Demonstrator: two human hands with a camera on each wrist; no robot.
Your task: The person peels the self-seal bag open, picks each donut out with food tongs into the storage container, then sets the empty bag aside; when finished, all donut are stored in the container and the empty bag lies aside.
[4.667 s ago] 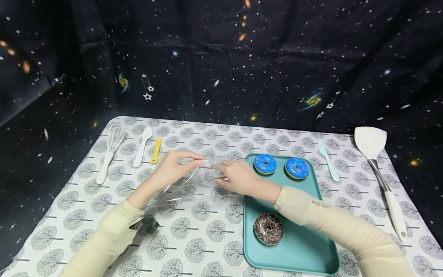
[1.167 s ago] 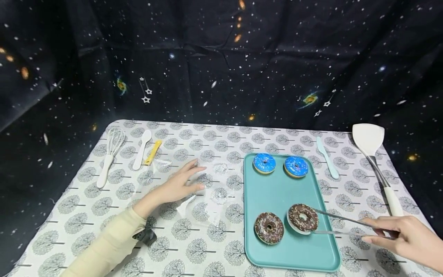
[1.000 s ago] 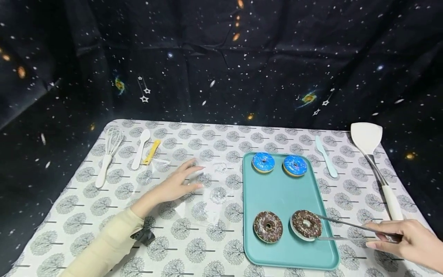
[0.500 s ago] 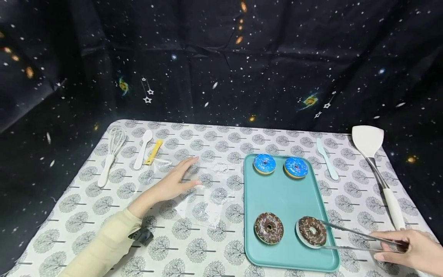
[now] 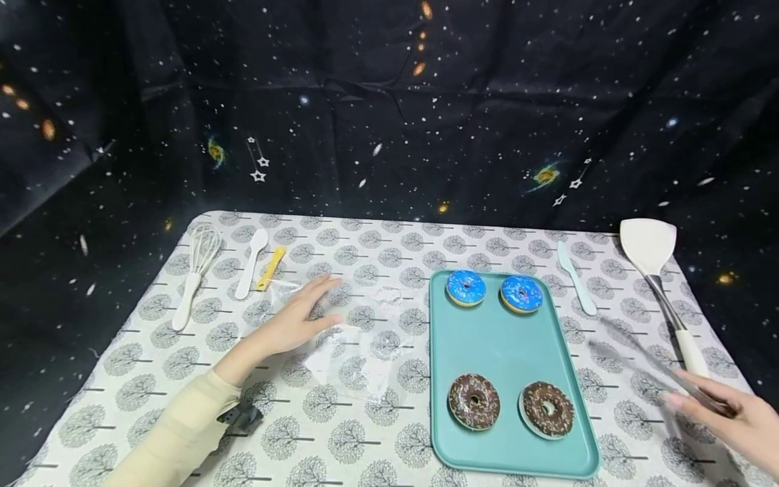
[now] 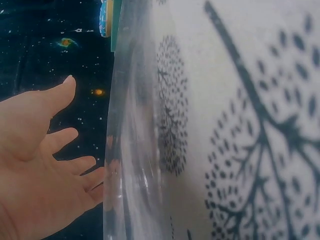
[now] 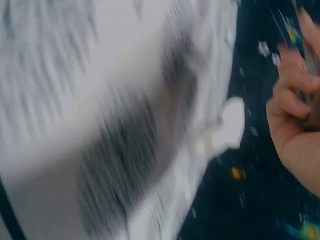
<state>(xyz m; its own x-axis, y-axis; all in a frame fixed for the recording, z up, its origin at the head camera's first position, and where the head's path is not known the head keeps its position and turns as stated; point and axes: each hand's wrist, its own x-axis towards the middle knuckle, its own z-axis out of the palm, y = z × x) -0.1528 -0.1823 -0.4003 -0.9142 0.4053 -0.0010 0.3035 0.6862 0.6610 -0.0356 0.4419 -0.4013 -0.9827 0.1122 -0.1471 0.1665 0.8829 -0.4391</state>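
Note:
My left hand [image 5: 289, 328], fingers spread, is at a clear plastic bag [image 5: 365, 372] lying on the patterned cloth; whether it touches the bag I cannot tell. In the left wrist view the bag's edge stands up beside the fingers. Metal tongs [image 5: 700, 393], blurred by motion, are in my right hand [image 5: 733, 416] at the right, their tips apart with nothing between them. On the teal tray [image 5: 505, 345] sit two chocolate donuts, a left one [image 5: 458, 406] and a right one [image 5: 561, 419]. Two blue donuts, one [image 5: 455, 287] left of the other [image 5: 510, 292], sit at its back.
A whisk [image 5: 189, 291], a white spoon [image 5: 248, 270] and a yellow utensil [image 5: 270, 268] lie at the left. Right of the tray are a pale blue knife [image 5: 577, 279] and a white spatula [image 5: 648, 247]. Dark starry fabric [image 5: 365, 101] hangs behind the table.
Earliest, both hands handled the bag; now it lies on the cloth. The tongs set a chocolate donut at the tray's front right, released it and swung away rightward. My left hand shifted slightly left.

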